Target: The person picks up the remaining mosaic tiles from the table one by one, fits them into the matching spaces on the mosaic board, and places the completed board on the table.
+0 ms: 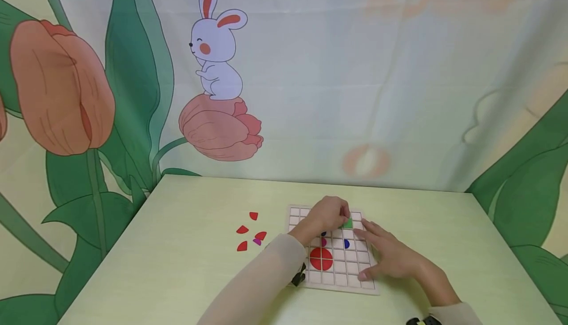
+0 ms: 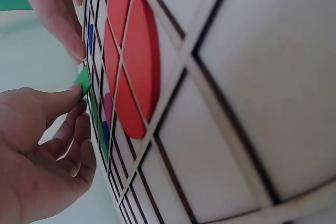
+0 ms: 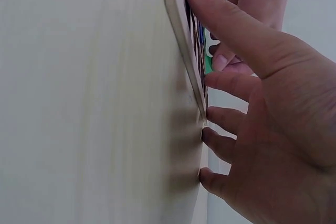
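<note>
A white wooden grid board (image 1: 340, 279) lies on the table under both hands. My left hand (image 1: 326, 215) reaches across it and pinches a small green piece (image 2: 83, 81) between thumb and fingers at the far part of the grid. More green (image 2: 97, 116) shows on the board just under that hand. Spread along the board's right edge, my right hand (image 1: 392, 255) rests its thumb and fingertips on the rim and the table beside it. Red quarter pieces (image 1: 321, 259) form a circle in the grid. A blue piece (image 1: 346, 243) and a magenta piece (image 1: 324, 242) sit in other cells.
Left of the board, several loose red quarter pieces (image 1: 242, 229) and a small magenta piece (image 1: 257, 241) are scattered on the pale yellow table (image 1: 177, 246). A printed curtain (image 1: 301, 93) with a rabbit and tulips hangs behind the table's far edge.
</note>
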A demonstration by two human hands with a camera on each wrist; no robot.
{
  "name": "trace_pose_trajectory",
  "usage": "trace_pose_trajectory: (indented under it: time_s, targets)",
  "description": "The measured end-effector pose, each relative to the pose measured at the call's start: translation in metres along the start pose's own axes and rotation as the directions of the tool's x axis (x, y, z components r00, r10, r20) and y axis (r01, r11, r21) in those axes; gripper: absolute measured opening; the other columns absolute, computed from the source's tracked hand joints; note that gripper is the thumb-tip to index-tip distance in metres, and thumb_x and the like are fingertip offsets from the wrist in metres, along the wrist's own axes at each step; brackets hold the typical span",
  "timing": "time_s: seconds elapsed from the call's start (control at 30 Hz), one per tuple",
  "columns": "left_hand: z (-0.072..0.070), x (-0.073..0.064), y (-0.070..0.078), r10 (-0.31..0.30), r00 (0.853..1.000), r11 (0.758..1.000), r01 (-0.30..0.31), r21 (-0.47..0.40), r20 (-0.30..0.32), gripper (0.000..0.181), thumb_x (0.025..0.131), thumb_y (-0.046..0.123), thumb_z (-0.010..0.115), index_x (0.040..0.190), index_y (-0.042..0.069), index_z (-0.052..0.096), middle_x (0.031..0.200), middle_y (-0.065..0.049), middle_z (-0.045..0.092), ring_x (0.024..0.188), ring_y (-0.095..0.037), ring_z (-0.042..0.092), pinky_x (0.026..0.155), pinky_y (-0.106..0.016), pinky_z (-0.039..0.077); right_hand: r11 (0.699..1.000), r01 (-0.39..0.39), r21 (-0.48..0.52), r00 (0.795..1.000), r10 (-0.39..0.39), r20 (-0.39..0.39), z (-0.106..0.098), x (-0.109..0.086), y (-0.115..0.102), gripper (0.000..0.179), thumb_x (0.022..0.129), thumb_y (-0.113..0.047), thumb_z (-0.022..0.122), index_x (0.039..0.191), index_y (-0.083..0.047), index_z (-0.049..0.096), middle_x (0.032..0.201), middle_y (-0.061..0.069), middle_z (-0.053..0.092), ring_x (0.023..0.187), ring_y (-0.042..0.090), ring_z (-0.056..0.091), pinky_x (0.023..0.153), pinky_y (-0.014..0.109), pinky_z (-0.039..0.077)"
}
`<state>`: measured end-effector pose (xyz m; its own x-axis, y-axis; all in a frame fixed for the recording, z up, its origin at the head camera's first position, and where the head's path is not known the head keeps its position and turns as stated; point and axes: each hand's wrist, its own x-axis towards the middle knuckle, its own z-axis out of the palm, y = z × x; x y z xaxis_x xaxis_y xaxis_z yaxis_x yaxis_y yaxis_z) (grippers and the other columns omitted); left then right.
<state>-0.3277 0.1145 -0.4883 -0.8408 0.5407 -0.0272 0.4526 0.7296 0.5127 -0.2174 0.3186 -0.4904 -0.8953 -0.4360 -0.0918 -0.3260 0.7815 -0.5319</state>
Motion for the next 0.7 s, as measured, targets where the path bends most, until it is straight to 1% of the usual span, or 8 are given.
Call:
trace_pose_trajectory:
  time_s: [0.17,0.3,0.4,0.5,0.6,0.7]
  targets:
    - [0.001,0.000,-0.001,0.022,1.000,1.000,-0.022,0.020,0.010,0.009,0.102,0.020,0.073,0.093,0.022,0.072,0.084,0.011,0.063,0.077,-0.008,0.056,0.074,-0.023,0.048,1.000,-0.009,0.010,1.000,0.009,0.006,0.000,-0.001,-0.002,0.111,0.074,-0.058,0.091,0.162,-0.010,0.042,0.174,0.022,0.017,0.157,0.052,0.015,0.116,0.075,0.025]
    - [0.000,-0.001,0.002,0.023,1.000,0.997,-0.023,0.067,0.001,0.008,0.101,0.022,0.074,0.093,0.023,0.074,0.087,0.012,0.063,0.078,-0.008,0.056,0.076,-0.023,0.049,1.000,-0.008,0.007,1.000,0.008,0.002,-0.002,-0.002,-0.003,0.111,0.075,-0.059,0.091,0.162,-0.010,0.042,0.174,0.021,0.017,0.157,0.052,0.015,0.116,0.075,0.025]
    - [0.001,0.000,0.004,0.023,0.999,0.992,-0.020,0.126,-0.022,0.003,0.100,0.026,0.076,0.100,0.024,0.076,0.092,0.011,0.063,0.081,-0.007,0.056,0.077,-0.024,0.050,1.000,-0.013,0.005,1.000,0.013,0.002,-0.003,-0.003,-0.003,0.111,0.074,-0.059,0.091,0.162,-0.011,0.042,0.174,0.021,0.017,0.157,0.052,0.016,0.116,0.075,0.025]
    - [-0.001,-0.002,0.005,0.033,0.999,0.987,-0.027,0.156,-0.035,0.012,0.098,0.030,0.078,0.108,0.023,0.076,0.097,0.011,0.062,0.084,-0.007,0.056,0.078,-0.024,0.051,1.000,-0.015,0.006,1.000,0.015,0.000,-0.003,-0.003,-0.002,0.111,0.074,-0.058,0.092,0.161,-0.011,0.043,0.174,0.021,0.018,0.157,0.052,0.016,0.116,0.075,0.025]
    - [-0.009,-0.009,0.002,0.066,0.997,0.985,-0.061,0.161,-0.027,0.021,0.098,0.032,0.079,0.115,0.021,0.076,0.100,0.010,0.063,0.088,-0.007,0.058,0.081,-0.025,0.052,1.000,-0.012,0.003,1.000,0.012,-0.002,0.000,-0.003,-0.001,0.111,0.074,-0.059,0.091,0.161,-0.011,0.043,0.174,0.021,0.018,0.157,0.052,0.016,0.116,0.075,0.025]
    - [-0.026,-0.022,-0.005,0.108,0.994,0.984,-0.104,0.145,-0.023,0.027,0.097,0.033,0.080,0.119,0.018,0.075,0.105,0.008,0.066,0.095,-0.008,0.061,0.086,-0.026,0.053,1.000,-0.016,0.003,1.000,0.016,-0.004,0.003,-0.003,-0.001,0.111,0.074,-0.059,0.091,0.162,-0.011,0.043,0.174,0.021,0.017,0.157,0.052,0.016,0.116,0.075,0.025]
